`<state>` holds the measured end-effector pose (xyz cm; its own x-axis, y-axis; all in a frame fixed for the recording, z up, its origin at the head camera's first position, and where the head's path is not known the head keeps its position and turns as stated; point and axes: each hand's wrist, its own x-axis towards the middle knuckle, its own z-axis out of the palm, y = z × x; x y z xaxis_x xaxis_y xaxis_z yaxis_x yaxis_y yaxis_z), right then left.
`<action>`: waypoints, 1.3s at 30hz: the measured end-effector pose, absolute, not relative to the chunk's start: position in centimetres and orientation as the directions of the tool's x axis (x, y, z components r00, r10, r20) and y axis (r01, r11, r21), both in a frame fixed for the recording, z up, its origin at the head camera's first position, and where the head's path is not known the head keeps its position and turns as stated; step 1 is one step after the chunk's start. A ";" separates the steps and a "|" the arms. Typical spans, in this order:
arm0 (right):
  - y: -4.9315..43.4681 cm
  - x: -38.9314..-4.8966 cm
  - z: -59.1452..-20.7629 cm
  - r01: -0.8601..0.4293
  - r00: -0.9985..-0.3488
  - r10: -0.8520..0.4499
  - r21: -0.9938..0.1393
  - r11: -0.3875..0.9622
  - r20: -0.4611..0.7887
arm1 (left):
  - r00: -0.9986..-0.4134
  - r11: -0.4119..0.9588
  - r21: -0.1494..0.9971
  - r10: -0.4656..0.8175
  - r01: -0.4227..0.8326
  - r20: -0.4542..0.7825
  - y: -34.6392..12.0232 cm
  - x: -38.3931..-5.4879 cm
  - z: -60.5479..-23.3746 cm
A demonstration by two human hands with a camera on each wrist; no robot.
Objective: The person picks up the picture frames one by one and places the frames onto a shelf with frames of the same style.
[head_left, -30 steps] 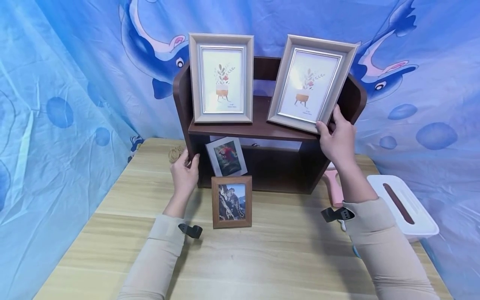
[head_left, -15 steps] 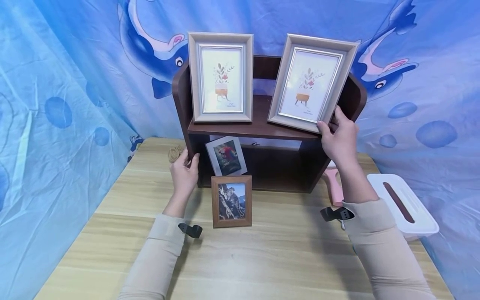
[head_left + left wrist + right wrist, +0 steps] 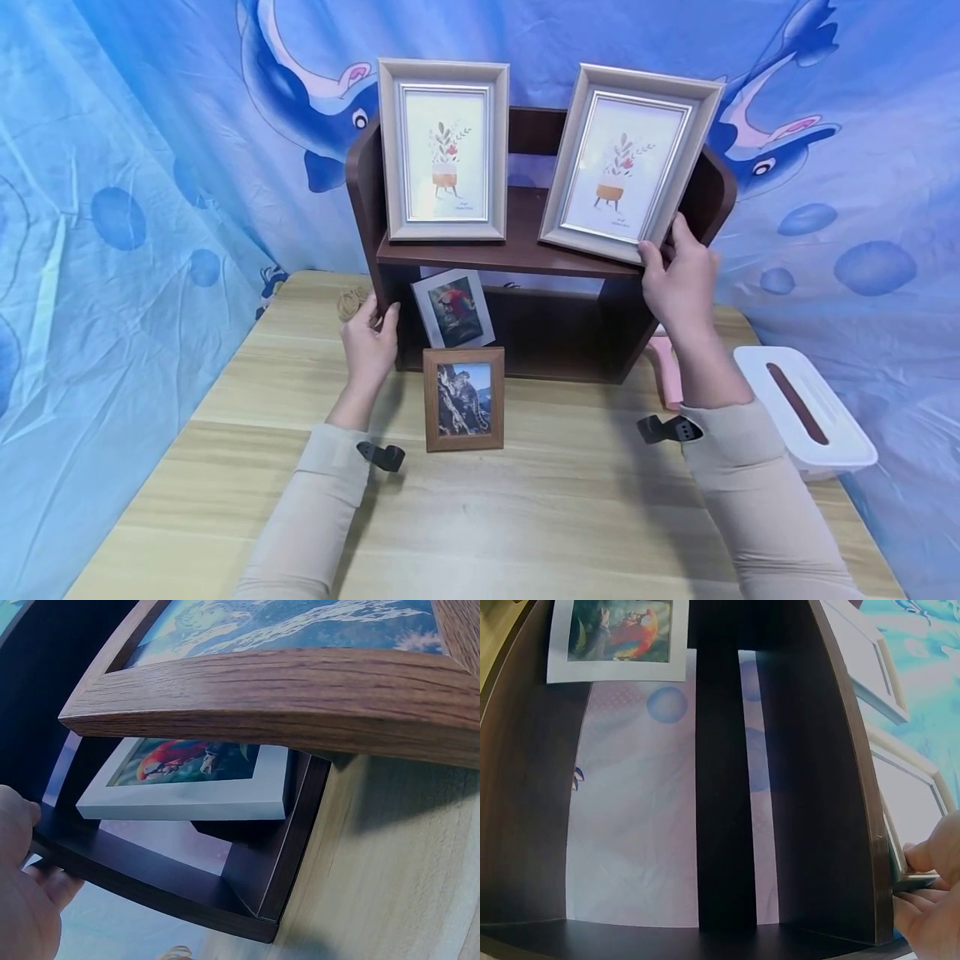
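Observation:
My right hand [image 3: 681,283] pinches the lower right corner of a beige picture frame [image 3: 632,162], thumb on its front. This frame leans to the right on the upper board of a dark brown shelf [image 3: 525,250]. A matching frame [image 3: 444,150] stands upright at the upper left of the shelf. Low on the shelf's left side panel, my left hand [image 3: 369,342] grips the edge between thumb and fingers, as the left wrist view also shows. A white frame with a parrot picture [image 3: 453,308] tilts inside the lower compartment. In front stands a brown wooden frame [image 3: 464,400] with a leopard picture.
A white tissue box [image 3: 806,408] stands to the right on the wooden table [image 3: 465,533]. A pink-handled tool [image 3: 666,371] lies beside the shelf, partly behind my right arm. A coil of twine [image 3: 351,302] sits by my left hand. A blue dolphin-print curtain [image 3: 150,167] surrounds the table.
The head view has shifted slightly. Both hands keep the same holds, and the right frame stays tilted in my right hand.

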<state>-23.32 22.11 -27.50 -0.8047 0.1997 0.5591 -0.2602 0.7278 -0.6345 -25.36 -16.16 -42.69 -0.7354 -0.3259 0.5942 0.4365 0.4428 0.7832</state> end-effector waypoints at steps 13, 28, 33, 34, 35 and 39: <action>22.8 -22.0 -28.9 -0.376 -0.694 0.158 -0.540 0.753 0.703 | -0.735 0.444 0.784 -0.328 0.434 0.594 -16.1 -25.2 -42.5; 24.6 -20.9 -30.8 -0.571 -0.456 0.252 -0.498 0.653 0.853 | -0.773 0.463 0.793 -0.297 0.397 0.560 -16.2 -25.1 -42.8; 25.8 -21.4 -32.1 -0.584 -0.415 0.278 -0.488 0.649 0.866 | -0.798 0.434 0.810 -0.275 0.395 0.536 -16.4 -24.3 -42.6; 26.0 -21.4 -32.4 -0.585 -0.407 0.284 -0.487 0.649 0.868 | -0.802 0.437 0.811 -0.272 0.390 0.532 -16.5 -24.0 -42.6; 26.3 -21.4 -32.6 -0.583 -0.398 0.291 -0.485 0.652 0.870 | -0.804 0.437 0.812 -0.271 0.386 0.529 -16.6 -23.6 -42.6; 26.8 -21.1 -33.1 -0.569 -0.373 0.334 -0.498 0.655 0.866 | -0.803 0.462 0.807 -0.282 0.367 0.526 -17.2 -22.1 -43.0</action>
